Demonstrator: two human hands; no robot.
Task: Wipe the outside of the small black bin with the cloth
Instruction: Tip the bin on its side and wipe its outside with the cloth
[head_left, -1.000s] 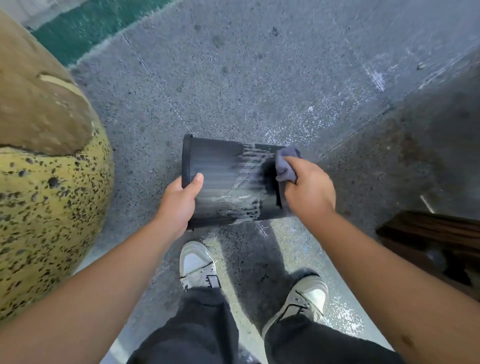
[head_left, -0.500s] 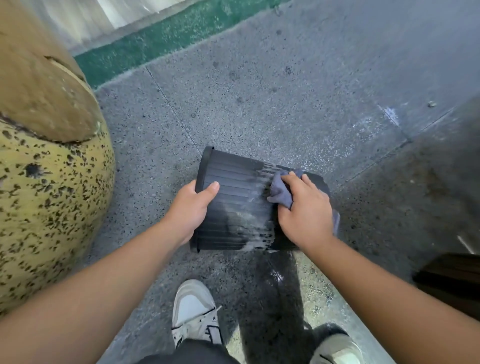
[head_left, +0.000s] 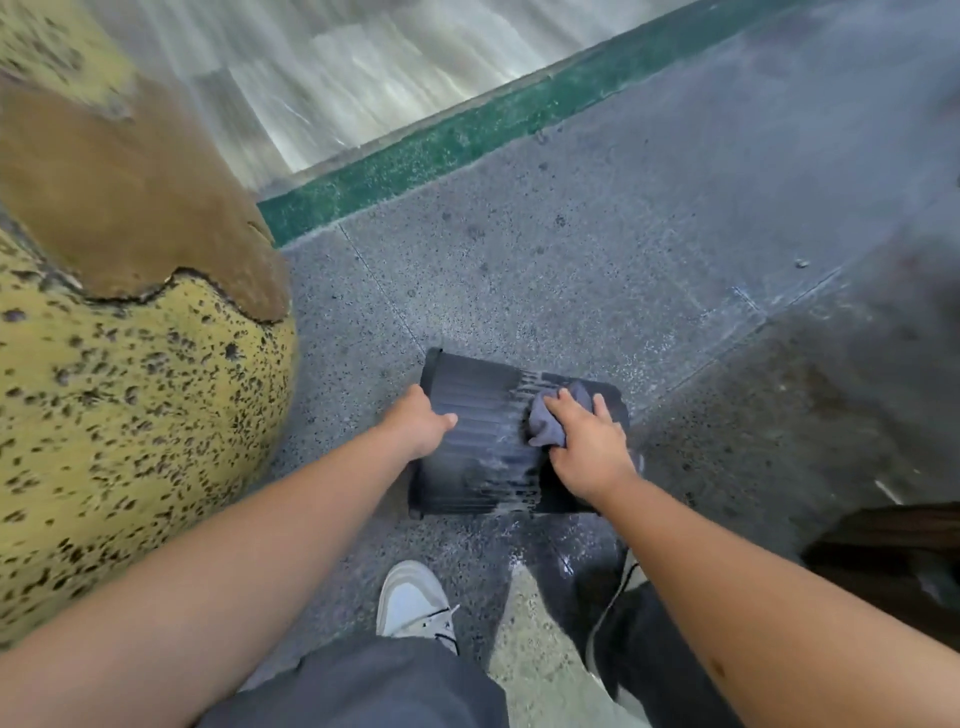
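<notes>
The small black bin (head_left: 480, 441) is held on its side above the grey floor, rim to the left and base to the right. Its ribbed wall shows wet whitish streaks in the middle. My left hand (head_left: 418, 426) grips the bin near the rim, thumb on top. My right hand (head_left: 584, 447) presses a crumpled grey cloth (head_left: 548, 423) against the wall toward the base end. Part of the cloth and the base are hidden under that hand.
A large yellow speckled rounded mass with a brown patch (head_left: 119, 374) bulges at the left. A green strip (head_left: 447, 145) runs along the floor's far edge. My shoes (head_left: 413, 603) stand below the bin. A dark wooden object (head_left: 893, 561) lies at the right.
The view has tilted up, so the bin sits lower and more of the far floor shows. My right hand and cloth slid from the base edge onto the bin's upper wall. The left grip held.
</notes>
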